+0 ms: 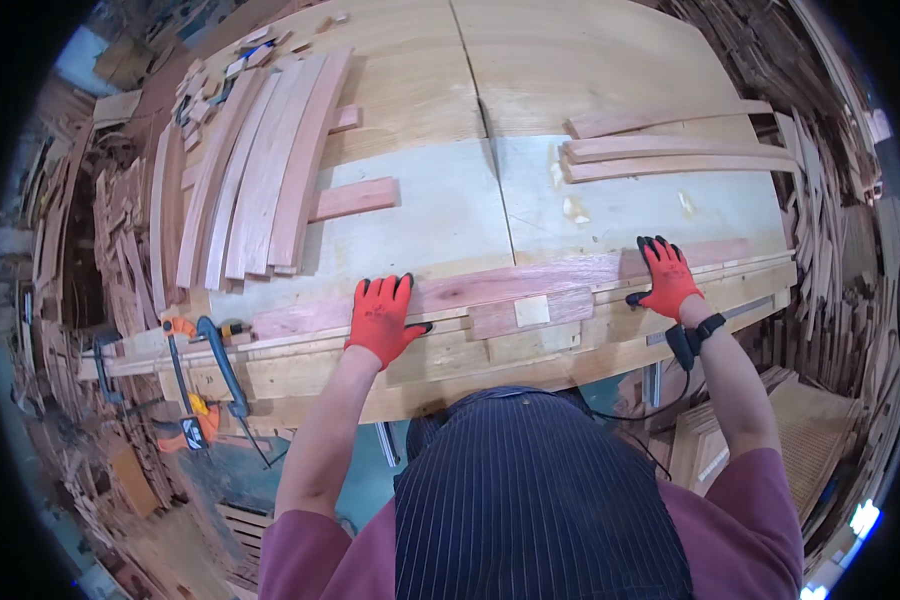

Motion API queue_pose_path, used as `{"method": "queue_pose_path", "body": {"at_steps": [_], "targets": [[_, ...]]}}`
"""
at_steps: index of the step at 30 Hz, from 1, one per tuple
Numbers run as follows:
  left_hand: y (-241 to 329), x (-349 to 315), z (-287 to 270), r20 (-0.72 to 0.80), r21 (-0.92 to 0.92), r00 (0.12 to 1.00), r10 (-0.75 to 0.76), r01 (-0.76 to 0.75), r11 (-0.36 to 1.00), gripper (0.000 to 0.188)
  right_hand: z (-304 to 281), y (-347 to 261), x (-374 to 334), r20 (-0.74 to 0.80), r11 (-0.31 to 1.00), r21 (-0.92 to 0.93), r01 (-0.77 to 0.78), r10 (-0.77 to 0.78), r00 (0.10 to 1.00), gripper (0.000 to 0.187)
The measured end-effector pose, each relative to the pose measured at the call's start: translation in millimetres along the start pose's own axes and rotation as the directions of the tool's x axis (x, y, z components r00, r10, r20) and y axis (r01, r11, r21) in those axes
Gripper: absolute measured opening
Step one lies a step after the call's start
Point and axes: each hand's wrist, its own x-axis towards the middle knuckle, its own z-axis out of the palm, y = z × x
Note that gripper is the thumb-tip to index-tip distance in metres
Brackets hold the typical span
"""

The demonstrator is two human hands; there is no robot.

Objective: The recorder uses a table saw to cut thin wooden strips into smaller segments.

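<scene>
A long reddish wooden board (530, 278) lies along the near side of the bench. My left hand (381, 318), in a red glove with black fingertips, rests on its left part, fingers stretched over it and thumb out to the right. Farther right, my right hand (668, 282), gloved alike, lies on the board with fingers pointing away and thumb spread to the left. Neither hand is closed around anything. Between them, against the board's near edge, sits a shorter reddish block (490, 318) with a pale square (532, 311) on it.
Orange and blue clamps (212, 350) grip the bench's left front corner. Several long curved strips (288, 160) lie on crosspieces at the left, with small offcuts (198, 105) beyond. Three more strips (680, 150) lie at the back right. A dark seam (485, 130) crosses the bench top (410, 100).
</scene>
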Motion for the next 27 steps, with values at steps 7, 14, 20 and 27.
{"method": "queue_pose_path", "body": {"at_steps": [7, 14, 20, 27], "targets": [[3, -1, 3, -0.06, 0.084, 0.998, 0.028, -0.023, 0.996, 0.093, 30, 41, 20, 0.059, 0.996, 0.071, 0.05, -0.054, 0.997, 0.102], [9, -4, 8, -0.043, 0.155, 0.999, -0.004, 0.011, 0.988, 0.095, 47, 49, 16, -0.003, 0.993, 0.091, 0.08, -0.081, 0.997, 0.099], [11, -9, 11, -0.067, 0.16, 0.997, -0.03, 0.04, 0.986, 0.094, 48, 50, 13, -0.029, 0.994, 0.075, 0.084, -0.082, 0.996, 0.1], [12, -13, 20, -0.075, 0.142, 0.996, -0.05, 0.06, 0.988, 0.092, 58, 47, 3, -0.071, 0.991, 0.117, 0.062, -0.054, 0.996, 0.098]]}}
